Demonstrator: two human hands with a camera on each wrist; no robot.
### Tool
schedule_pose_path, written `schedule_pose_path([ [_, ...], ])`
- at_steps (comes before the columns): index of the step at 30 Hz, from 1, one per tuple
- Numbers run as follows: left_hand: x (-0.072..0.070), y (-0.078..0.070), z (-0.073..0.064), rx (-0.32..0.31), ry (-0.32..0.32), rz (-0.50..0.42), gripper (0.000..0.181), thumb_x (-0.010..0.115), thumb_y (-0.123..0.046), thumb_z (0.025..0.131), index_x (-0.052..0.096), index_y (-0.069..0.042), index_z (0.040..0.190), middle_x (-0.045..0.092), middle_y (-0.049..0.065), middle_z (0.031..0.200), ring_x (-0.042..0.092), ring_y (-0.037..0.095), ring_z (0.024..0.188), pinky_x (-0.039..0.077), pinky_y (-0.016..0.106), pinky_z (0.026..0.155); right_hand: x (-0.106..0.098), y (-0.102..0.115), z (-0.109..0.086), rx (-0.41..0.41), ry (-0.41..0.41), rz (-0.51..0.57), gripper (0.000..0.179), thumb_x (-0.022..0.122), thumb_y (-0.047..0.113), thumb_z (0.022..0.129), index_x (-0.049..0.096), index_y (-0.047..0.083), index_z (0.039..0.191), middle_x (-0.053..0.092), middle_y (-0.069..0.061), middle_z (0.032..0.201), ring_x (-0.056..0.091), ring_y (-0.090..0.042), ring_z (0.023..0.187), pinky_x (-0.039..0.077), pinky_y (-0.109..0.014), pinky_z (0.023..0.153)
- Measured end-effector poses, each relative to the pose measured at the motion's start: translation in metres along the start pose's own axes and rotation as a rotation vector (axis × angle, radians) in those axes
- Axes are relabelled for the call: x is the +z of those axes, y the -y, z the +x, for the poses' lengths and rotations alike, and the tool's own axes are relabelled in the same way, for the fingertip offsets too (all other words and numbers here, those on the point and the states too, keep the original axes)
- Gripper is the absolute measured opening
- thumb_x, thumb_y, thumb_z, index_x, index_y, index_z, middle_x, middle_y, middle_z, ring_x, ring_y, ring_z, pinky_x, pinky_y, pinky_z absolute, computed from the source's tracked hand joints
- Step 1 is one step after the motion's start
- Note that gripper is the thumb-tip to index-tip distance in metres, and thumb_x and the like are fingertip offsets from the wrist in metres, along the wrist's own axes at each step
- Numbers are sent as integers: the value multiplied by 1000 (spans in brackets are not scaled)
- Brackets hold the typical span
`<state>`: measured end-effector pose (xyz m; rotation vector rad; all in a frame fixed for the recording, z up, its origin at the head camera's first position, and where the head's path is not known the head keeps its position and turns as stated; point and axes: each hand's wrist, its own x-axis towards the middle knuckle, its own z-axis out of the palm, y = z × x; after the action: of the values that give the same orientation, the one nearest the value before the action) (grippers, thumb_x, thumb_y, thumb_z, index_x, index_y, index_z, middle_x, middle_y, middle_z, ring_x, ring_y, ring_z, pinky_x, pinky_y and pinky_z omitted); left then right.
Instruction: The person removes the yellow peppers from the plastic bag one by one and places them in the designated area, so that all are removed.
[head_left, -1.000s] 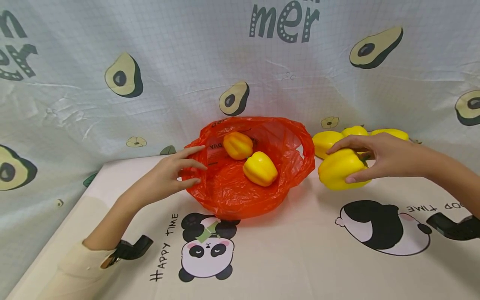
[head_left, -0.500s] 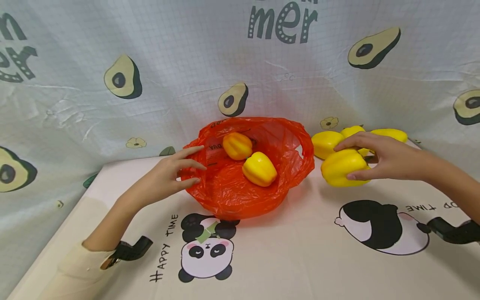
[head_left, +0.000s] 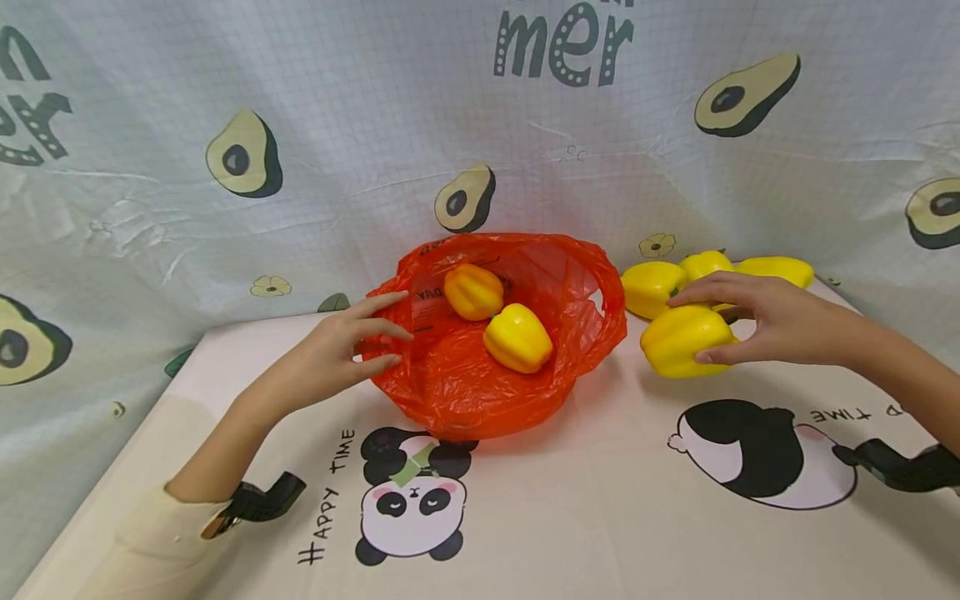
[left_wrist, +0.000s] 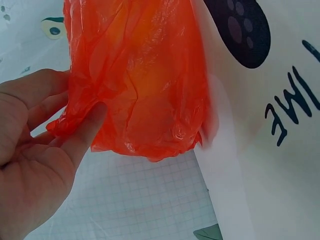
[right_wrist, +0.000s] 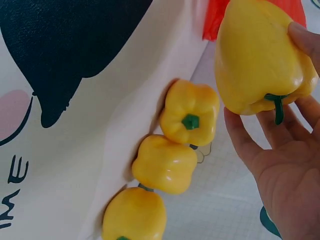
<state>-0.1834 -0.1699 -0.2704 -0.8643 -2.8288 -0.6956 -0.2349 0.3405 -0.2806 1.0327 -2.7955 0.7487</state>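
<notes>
A red plastic bag [head_left: 465, 408] stands with its mouth spread at the middle of the table. Inside it lie an orange-yellow bell pepper [head_left: 474, 292] and a yellow bell pepper [head_left: 519, 338]. My left hand [head_left: 337, 350] grips the bag's left rim; in the left wrist view, the thumb [left_wrist: 89, 132] presses on the plastic, with the other fingers partly hidden behind it. To the right of the bag, my right hand [head_left: 772, 321] holds another yellow bell pepper [head_left: 682, 340] between thumb and fingers. Its green stem [right_wrist: 278, 107] shows in the right wrist view, toward the palm.
Behind the right hand, more yellow bell peppers [head_left: 651, 287] sit in a row along the back of the table [head_left: 570, 517]. A curtain [head_left: 360, 125] printed with avocados hangs right behind the bag. Black wrist mounts [head_left: 262, 497] stick out below both forearms.
My right hand has shifted only slightly with the pepper, which stays beside the bag. The left hand keeps its place on the rim.
</notes>
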Motion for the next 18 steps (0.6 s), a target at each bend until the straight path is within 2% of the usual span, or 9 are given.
schedule_pose_path([
  [6, -1, 1, -1, -3, 0, -7, 24, 71, -7, 94, 75, -10, 117, 40, 15, 158, 38, 42, 144, 57, 50, 94, 1, -1, 2, -5, 19, 22, 62, 89, 20, 77, 64, 20, 134, 62, 4, 128, 57, -2, 102, 54, -16, 84],
  [11, 0, 2, 0, -13, -1, 6, 24, 72, -7, 93, 75, -11, 116, 40, 14, 159, 39, 40, 144, 59, 46, 92, 0, -2, 3, 59, 60, -1, 61, 86, 28, 82, 63, 17, 137, 66, -1, 129, 60, -2, 101, 55, -19, 87],
  [18, -1, 3, -1, -15, -5, 14, 24, 72, -7, 93, 75, -12, 116, 39, 13, 159, 42, 38, 141, 59, 39, 83, 4, -3, 6, 114, 77, 13, 63, 86, 34, 81, 63, 19, 138, 67, -7, 130, 68, -26, 111, 58, -27, 88],
])
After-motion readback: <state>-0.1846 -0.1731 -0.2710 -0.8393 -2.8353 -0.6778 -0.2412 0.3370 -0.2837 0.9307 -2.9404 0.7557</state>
